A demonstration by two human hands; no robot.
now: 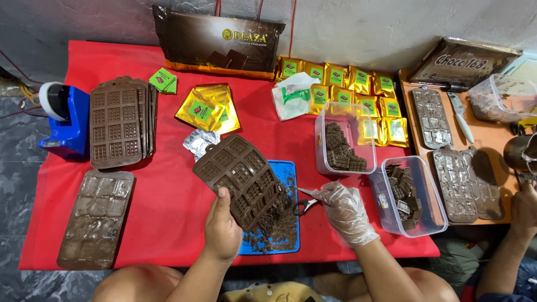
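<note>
A brown silicone chocolate mould, tilted, is gripped at its lower edge by the bare left hand, thumb pressed on top; it hangs over a blue mat strewn with chocolate crumbs. The right hand, in a clear plastic glove, is closed around a pair of scissors, whose blades point toward the mould's right edge, just beside it.

Right of the mat stand two clear plastic tubs: the nearer tub and the farther tub, each holding chocolate pieces. Left of the mould lies a crumple of silver foil, and beyond it a small heap of gold wrappers. On the far left, one stack of empty brown moulds sits above one filled mould; a blue tape dispenser stands at the edge of the red tablecloth. Along the back lean one large brown chocolate bag and rows of gold packets, about a dozen, some hidden behind the farther tub. On an orange tray at right rest three further moulds, and another person's hand reaches in near it
</note>
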